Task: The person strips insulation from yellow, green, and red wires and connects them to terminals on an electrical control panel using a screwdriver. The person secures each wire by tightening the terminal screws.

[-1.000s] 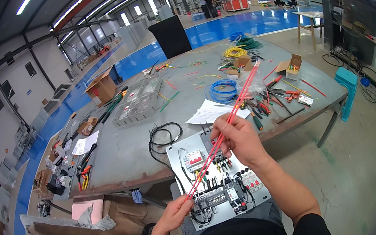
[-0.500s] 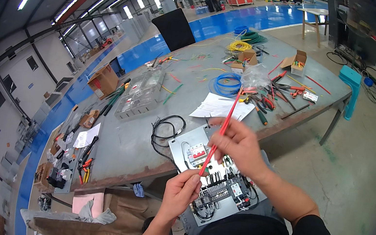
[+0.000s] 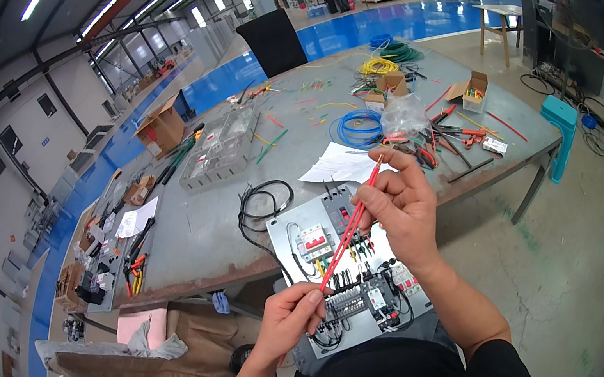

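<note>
Red wires [image 3: 340,251] run up at a slant between my two hands, at least two strands side by side. My left hand [image 3: 289,314] pinches their lower part between thumb and forefinger. Near their upper end, my right hand [image 3: 402,214] has its fingers closed around them, with the thumb against the strands. A stripped tip shows by the forefinger. Beneath the hands lies a light metal mounting plate [image 3: 288,227] with electrical parts. It carries a red-and-white breaker [image 3: 315,243], a row of terminal blocks [image 3: 345,306] and several black wires.
A grey metal table [image 3: 205,252] stretches ahead. Papers [image 3: 341,166], a black cable coil [image 3: 266,202], blue wire coils [image 3: 357,129], a clear parts box [image 3: 219,150] and several hand tools [image 3: 447,142] lie on it. A teal stool [image 3: 556,130] stands beyond the right edge.
My right hand has moved up along the red wires toward their end, and its fingers have closed in there. My left hand keeps its pinch. The view has shifted slightly.
</note>
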Demonstrator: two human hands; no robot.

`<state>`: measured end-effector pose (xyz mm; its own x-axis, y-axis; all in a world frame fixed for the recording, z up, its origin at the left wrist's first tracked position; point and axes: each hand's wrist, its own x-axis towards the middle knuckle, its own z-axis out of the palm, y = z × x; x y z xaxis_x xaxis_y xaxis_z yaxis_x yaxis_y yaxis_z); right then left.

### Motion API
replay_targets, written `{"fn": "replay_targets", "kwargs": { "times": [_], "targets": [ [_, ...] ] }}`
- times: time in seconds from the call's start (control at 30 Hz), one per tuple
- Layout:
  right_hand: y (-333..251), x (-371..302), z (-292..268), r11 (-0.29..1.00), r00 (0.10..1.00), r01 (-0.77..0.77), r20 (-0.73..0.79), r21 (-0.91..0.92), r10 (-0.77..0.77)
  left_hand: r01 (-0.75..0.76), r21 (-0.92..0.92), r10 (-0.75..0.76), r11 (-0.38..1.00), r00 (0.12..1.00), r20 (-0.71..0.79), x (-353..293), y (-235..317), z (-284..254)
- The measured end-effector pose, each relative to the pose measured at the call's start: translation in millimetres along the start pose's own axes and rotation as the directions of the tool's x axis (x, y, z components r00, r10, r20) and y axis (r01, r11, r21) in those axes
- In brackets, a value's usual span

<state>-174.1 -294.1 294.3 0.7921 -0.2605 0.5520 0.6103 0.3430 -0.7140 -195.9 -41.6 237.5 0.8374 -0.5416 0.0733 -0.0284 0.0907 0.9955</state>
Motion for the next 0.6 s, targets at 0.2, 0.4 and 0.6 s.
{"fn": "replay_targets", "kwargs": {
  "times": [0.2,0.4,0.6],
  "targets": [
    [-4.5,-4.2,4.6,0.997,0.998,0.067,0.000,-0.040,-0.067,-0.037,-0.005,0.037,0.999,0.999,0.031,-0.6,-2.0,0.7],
    [-5.4,-6.3,3.9,0.993,0.997,0.071,0.016,-0.089,-0.070,-0.037,-0.007,0.037,0.999,0.999,0.014,-2.1,0.4,2.1],
    [-3.0,-7.5,6.7,0.989,0.998,0.062,-0.005,-0.136,-0.063,-0.076,0.060,0.078,0.995,0.996,-0.031,3.8,3.2,4.3]
  ]
}}
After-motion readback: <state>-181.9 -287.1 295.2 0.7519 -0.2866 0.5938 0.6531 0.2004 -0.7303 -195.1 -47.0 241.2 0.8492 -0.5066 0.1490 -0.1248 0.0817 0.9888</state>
